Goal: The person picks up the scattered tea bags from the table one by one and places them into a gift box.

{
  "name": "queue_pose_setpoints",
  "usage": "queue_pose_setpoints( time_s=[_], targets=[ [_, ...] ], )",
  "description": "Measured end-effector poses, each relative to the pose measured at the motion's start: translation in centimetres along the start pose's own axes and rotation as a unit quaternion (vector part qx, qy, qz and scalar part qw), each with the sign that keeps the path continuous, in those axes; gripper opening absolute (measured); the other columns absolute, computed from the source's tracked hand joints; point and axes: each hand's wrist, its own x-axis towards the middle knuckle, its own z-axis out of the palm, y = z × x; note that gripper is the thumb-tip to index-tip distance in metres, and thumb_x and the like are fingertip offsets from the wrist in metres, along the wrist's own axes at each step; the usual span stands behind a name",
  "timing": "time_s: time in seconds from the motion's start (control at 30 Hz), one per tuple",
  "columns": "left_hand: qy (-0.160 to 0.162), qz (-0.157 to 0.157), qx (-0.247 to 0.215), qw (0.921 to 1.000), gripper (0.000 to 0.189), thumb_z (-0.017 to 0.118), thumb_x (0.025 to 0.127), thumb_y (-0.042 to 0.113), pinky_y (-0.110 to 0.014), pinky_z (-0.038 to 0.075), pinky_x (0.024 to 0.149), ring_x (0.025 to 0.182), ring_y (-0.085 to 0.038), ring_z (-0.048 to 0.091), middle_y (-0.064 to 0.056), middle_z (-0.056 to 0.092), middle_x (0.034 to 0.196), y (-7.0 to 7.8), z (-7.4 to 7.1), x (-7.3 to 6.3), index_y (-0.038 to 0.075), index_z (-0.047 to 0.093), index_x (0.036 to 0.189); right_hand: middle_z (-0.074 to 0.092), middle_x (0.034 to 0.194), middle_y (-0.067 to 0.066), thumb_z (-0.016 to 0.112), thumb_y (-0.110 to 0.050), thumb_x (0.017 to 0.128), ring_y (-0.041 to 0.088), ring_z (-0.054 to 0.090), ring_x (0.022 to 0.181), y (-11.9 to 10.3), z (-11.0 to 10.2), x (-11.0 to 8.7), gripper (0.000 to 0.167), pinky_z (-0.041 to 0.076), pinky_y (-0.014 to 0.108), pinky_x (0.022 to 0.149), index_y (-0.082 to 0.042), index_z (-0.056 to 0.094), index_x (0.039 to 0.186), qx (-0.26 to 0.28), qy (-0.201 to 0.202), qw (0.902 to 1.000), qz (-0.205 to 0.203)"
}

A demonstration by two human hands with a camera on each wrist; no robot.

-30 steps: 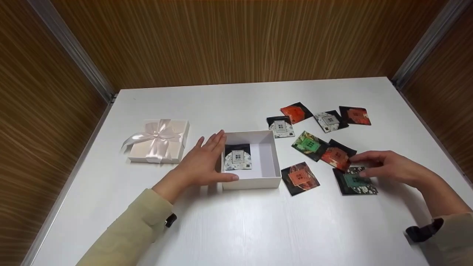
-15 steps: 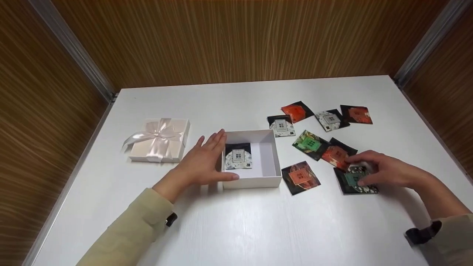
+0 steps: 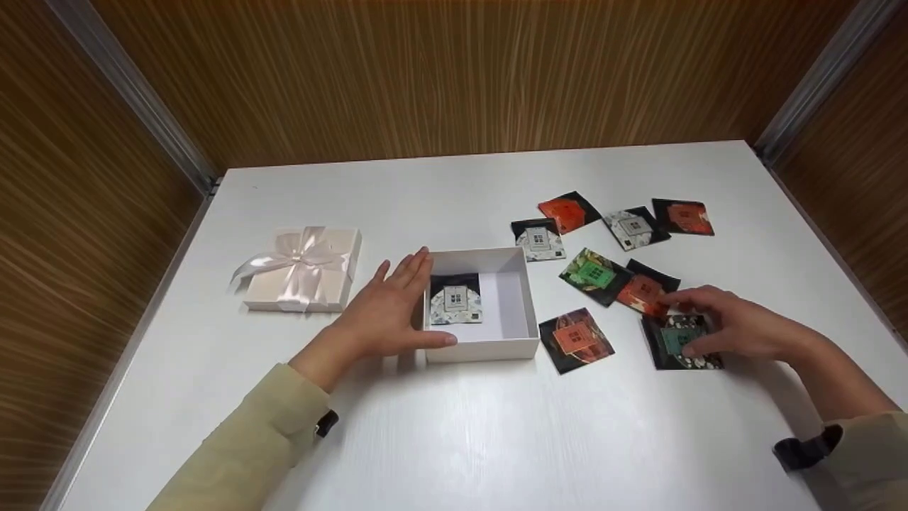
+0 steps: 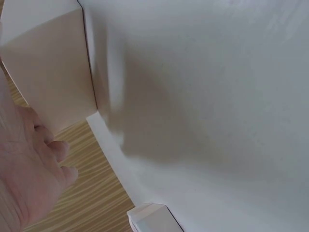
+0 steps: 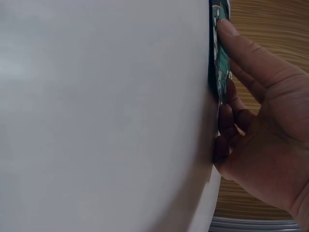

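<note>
An open white box (image 3: 482,352) stands in the middle of the table, holding one black-and-white tea sachet (image 3: 455,299) in its left part. My left hand (image 3: 383,312) rests along the box's left wall, thumb over the front rim and straight fingers toward the back corner. My right hand (image 3: 745,323) is at a black sachet with a green label (image 3: 674,342), lying at the right. Thumb on its face, curled fingers at its far edge, the hand pinches this sachet in the right wrist view. The index fingertip overlaps a red-labelled sachet (image 3: 644,289) just behind it.
A pale box lid with a ribbon bow (image 3: 298,273) lies to the left. Several other sachets are spread right of the box, among them a green one (image 3: 592,275) and an orange-labelled one (image 3: 576,341). Wood-patterned panels (image 3: 461,78) enclose the table's back and sides.
The right hand has shifted slightly left over the green-labelled sachet, its thumb sliding toward the label's front. The left hand stays at the box.
</note>
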Motion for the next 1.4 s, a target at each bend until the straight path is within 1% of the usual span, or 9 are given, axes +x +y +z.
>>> queue_pose_setpoints(
  time_s=[0.1,0.17,0.23,0.37,0.47,0.6,0.83,1.07,1.4],
  targets=[
    [-0.003,-0.002,0.002,1.0,0.134,0.048,0.082,0.096,-0.05,0.006,0.131,0.164,-0.029,0.007,-0.01,-0.002,0.178,0.02,-0.04,-0.03,0.004,0.005,0.17,0.049,0.148,0.02,0.091,-0.029,0.086,0.033,0.046,0.125,0.1,-0.03,0.02,0.082,0.045,0.036,0.098,-0.012,0.051,0.156,-0.002,0.002,1.0,0.003],
    [-0.005,-0.005,0.002,1.0,0.135,0.047,0.082,0.097,-0.05,0.005,0.131,0.164,-0.027,0.005,-0.008,-0.003,0.178,0.06,-0.05,-0.04,0.005,0.003,0.17,0.048,0.149,0.02,0.091,-0.029,0.087,0.032,0.047,0.124,0.19,-0.04,0.02,0.083,0.046,0.034,0.096,-0.012,0.05,0.157,-0.002,0.003,1.0,0.007],
    [-0.005,-0.005,0.001,1.0,0.135,0.047,0.081,0.097,-0.05,0.005,0.131,0.164,-0.027,0.005,-0.008,-0.003,0.178,0.1,-0.05,-0.05,0.005,0.003,0.17,0.048,0.15,0.021,0.09,-0.029,0.087,0.033,0.047,0.125,0.28,-0.02,0.03,0.084,0.047,0.036,0.096,-0.013,0.049,0.158,0.001,0.001,0.9999,0.011],
    [-0.002,-0.002,0.001,1.0,0.136,0.047,0.081,0.097,-0.05,0.005,0.131,0.163,-0.028,0.007,-0.01,-0.002,0.178,0.12,-0.04,-0.01,0.004,0.005,0.17,0.045,0.154,0.024,0.089,-0.03,0.088,0.039,0.046,0.128,0.41,0.05,0.09,0.085,0.047,0.047,0.097,-0.015,0.047,0.16,0.003,-0.002,0.9998,0.021],
    [-0.003,-0.004,0.003,1.0,0.136,0.047,0.081,0.098,-0.049,0.005,0.131,0.163,-0.027,0.006,-0.009,-0.003,0.178,0.11,-0.05,0.05,0.004,0.004,0.17,0.045,0.154,0.024,0.089,-0.032,0.088,0.039,0.046,0.128,0.41,0.04,0.09,0.085,0.047,0.045,0.096,-0.016,0.047,0.16,0.003,-0.001,0.9996,0.027],
    [-0.004,-0.005,0.006,1.0,0.137,0.047,0.081,0.098,-0.049,0.004,0.131,0.163,-0.028,0.007,-0.01,-0.003,0.178,0.07,-0.05,0.09,0.004,0.004,0.17,0.051,0.147,0.021,0.09,-0.029,0.087,0.034,0.049,0.122,0.42,-0.05,0.02,0.085,0.049,0.034,0.09,-0.016,0.046,0.159,0.011,0.0,0.9996,0.025],
    [-0.005,-0.008,0.005,0.9999,0.136,0.047,0.08,0.098,-0.049,0.004,0.131,0.163,-0.027,0.006,-0.009,-0.003,0.178,0.07,0.0,0.06,0.005,0.004,0.17,0.057,0.13,0.013,0.091,-0.025,0.086,0.029,0.05,0.116,0.54,-0.05,-0.02,0.076,0.046,0.034,0.09,-0.017,0.05,0.149,0.0,0.013,0.9997,0.02],
    [-0.001,0.0,-0.002,1.0,0.135,0.05,0.083,0.095,-0.051,0.006,0.131,0.163,-0.029,0.008,-0.012,-0.001,0.178,0.13,-0.15,-0.03,0.003,0.004,0.17,0.059,0.119,0.01,0.091,-0.015,0.084,0.02,0.053,0.107,0.43,-0.1,-0.21,0.064,0.046,0.021,0.086,-0.01,0.054,0.135,0.035,0.022,0.9991,0.002],
    [-0.003,-0.002,0.0,1.0,0.136,0.047,0.082,0.097,-0.05,0.005,0.131,0.163,-0.03,0.008,-0.011,-0.002,0.178,0.01,-0.08,0.03,0.003,0.004,0.17,0.062,0.114,0.01,0.09,-0.018,0.086,0.019,0.056,0.103,0.45,-0.35,-0.05,0.057,0.048,0.023,0.083,-0.009,0.054,0.13,0.032,0.018,0.9993,0.007]
  ],
)
